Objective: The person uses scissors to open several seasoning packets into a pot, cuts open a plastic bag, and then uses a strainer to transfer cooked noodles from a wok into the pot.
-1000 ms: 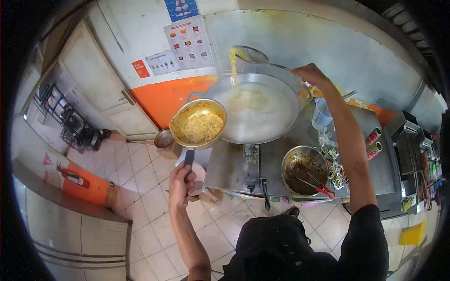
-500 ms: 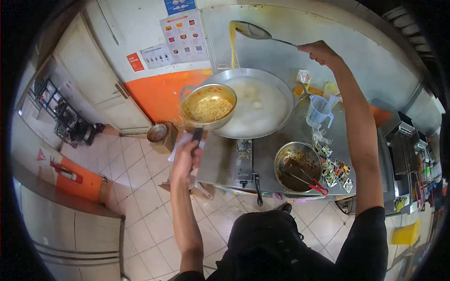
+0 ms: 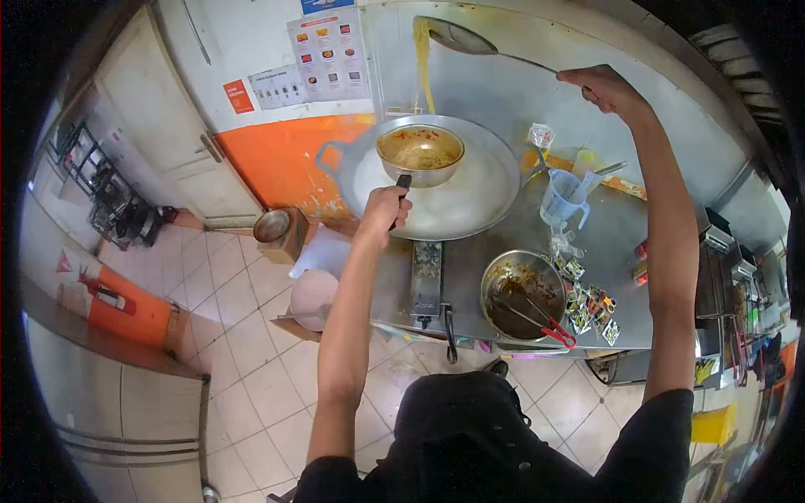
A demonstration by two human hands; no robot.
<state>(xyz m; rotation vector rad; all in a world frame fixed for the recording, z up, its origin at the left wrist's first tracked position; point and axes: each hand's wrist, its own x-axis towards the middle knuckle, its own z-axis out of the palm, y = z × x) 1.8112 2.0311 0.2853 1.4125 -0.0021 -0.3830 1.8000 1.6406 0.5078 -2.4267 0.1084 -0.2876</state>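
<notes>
My left hand (image 3: 386, 214) is closed around the black handle of a metal saucepan (image 3: 426, 177). The saucepan hangs over the near-left half of a wide wok (image 3: 506, 191) of cloudy white liquid, with some noodles (image 3: 422, 159) and reddish stains inside. Raised high at the right, my right hand (image 3: 608, 89) grips the long handle of a strainer ladle (image 3: 463, 38). Pale yellow noodles (image 3: 423, 63) dangle from the ladle's left edge behind the saucepan; the saucepan's far rim stands near their lower end.
Right of the burner's front arm, a metal bowl (image 3: 490, 293) with brown sauce holds red-handled tongs (image 3: 558, 331). Torn sachets (image 3: 591, 310) lie beside it. A clear measuring jug (image 3: 560, 199) stands right of the wok. Cardboard boxes (image 3: 293, 235) sit on the floor left.
My left hand has carried the saucepan right and up, now over the wok. My right hand and the ladle have shifted slightly right and up, noodles still hanging.
</notes>
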